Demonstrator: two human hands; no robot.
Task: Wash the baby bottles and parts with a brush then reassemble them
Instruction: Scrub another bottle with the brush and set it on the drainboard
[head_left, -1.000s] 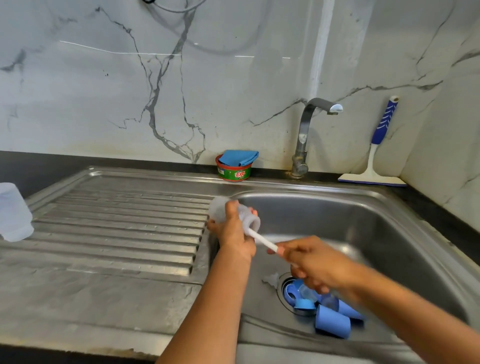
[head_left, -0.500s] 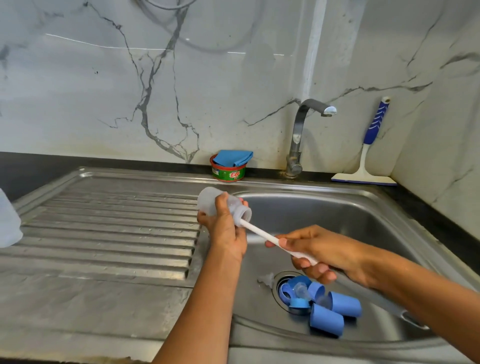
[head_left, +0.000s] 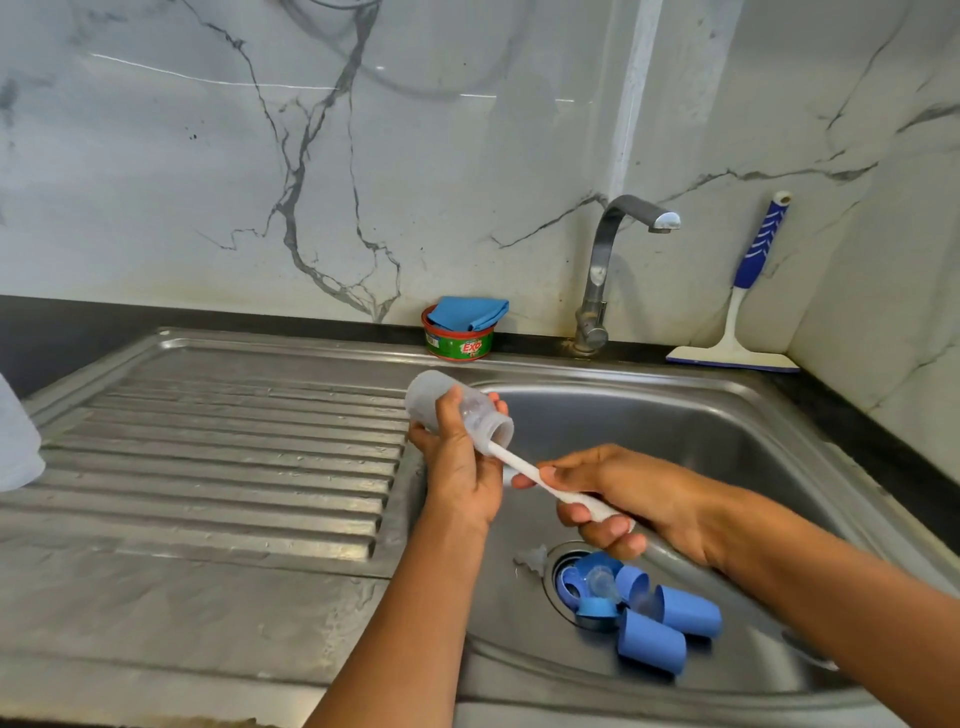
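Near rim of sink (head_left: 675, 691) runs under both forearms; ribbed draining board (head_left: 234, 457) to left lies open. Blue caps and collars (head_left: 639, 613) heaped over drain, clear teat among them. Right hand (head_left: 628, 499) fisted round white brush handle (head_left: 550, 486), shaft slanting up-left into bottle mouth. Left hand (head_left: 462, 457) wraps clear bottle (head_left: 457, 410), tilted, mouth toward right, above basin's left edge. Far: tap (head_left: 608, 270), soap tub (head_left: 460, 338), squeegee (head_left: 743, 306).
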